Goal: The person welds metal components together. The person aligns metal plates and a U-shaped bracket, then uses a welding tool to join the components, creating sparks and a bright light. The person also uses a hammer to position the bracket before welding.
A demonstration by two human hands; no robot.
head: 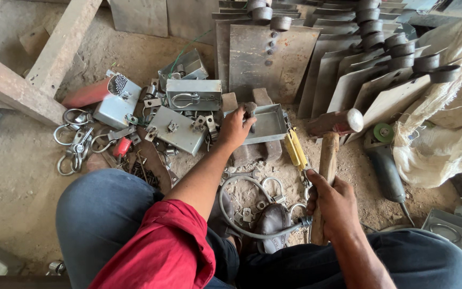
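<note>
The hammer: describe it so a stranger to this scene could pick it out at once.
Start at the row of grey metal plates leaning at the top right. Just below them, the hammer stands over the sandy floor, its pale wooden handle gripped low by the right hand. Unlike the green-disc grinder beside it, it has a reddish head with a shiny rounded face.

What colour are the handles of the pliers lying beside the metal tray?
Yellow, on the pliers just right of the tray; head view.

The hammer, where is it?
In the head view, the hammer is right of centre, its wooden handle in the right hand, its head beside the grey tray.
</note>
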